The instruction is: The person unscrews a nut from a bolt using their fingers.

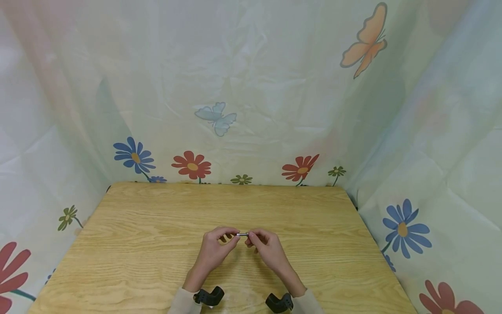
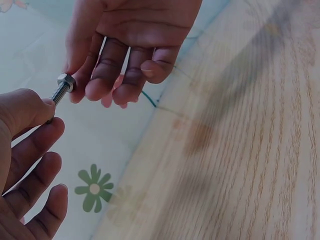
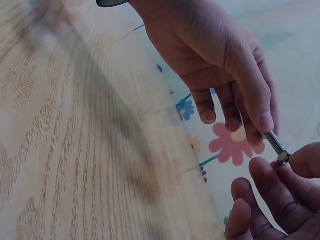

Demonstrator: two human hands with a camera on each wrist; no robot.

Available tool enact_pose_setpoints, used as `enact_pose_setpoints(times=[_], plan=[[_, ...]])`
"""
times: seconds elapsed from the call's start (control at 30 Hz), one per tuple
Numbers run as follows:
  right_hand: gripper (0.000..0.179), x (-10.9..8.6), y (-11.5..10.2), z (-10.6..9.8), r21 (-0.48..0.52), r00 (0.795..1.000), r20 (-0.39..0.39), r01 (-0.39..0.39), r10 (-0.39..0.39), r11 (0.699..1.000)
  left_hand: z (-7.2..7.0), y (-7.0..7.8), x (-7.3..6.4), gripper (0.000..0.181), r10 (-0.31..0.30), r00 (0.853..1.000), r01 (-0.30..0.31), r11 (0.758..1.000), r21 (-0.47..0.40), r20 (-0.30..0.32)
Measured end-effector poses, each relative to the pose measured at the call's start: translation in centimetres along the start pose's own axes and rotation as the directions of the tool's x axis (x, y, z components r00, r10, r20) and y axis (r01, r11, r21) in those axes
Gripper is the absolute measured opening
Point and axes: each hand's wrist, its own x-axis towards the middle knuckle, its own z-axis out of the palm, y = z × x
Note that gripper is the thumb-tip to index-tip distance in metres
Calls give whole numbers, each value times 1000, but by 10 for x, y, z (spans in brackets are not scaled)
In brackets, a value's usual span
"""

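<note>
A small silver bolt (image 1: 242, 234) is held level between both hands above the table. My left hand (image 1: 213, 250) pinches the threaded end with thumb and index finger. At the other end, the thumb and forefinger of my right hand (image 1: 271, 252) pinch the hex-shaped piece. Bare thread of the bolt (image 2: 60, 93) shows between the hands in the left wrist view. Whether the hex piece (image 3: 284, 159) is the bolt's head or a nut I cannot tell. The bolt's far tip is mostly hidden by the left fingers. The other fingers of both hands are loosely bent.
Beneath the hands lies a wooden table (image 1: 157, 209) with light grain. A pale cloth printed with flowers and butterflies (image 1: 255, 87) hangs behind it and along both sides. Each wrist carries a black camera mount, the left mount (image 1: 209, 296) and the right mount (image 1: 279, 302).
</note>
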Motion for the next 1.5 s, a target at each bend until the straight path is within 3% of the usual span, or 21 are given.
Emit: enact_pose_setpoints(times=[0.47,0.9,1.23,1.5], plan=[[28,1,0,-4,3,996,26,83,-83,997,-1,1,0,12,-5,1000,4,999,32,30],[29,0,0,-4,37,992,31,120,-121,992,1,-1,-1,13,50,999,-50,998,25,-7],[36,0,3,-2,20,999,0,-53,53,998,0,0,0,12,45,999,-44,999,20,-17],[36,2,4,-2,7,999,30,-17,17,1000,0,-1,-1,12,13,1000,-13,1000,15,3]])
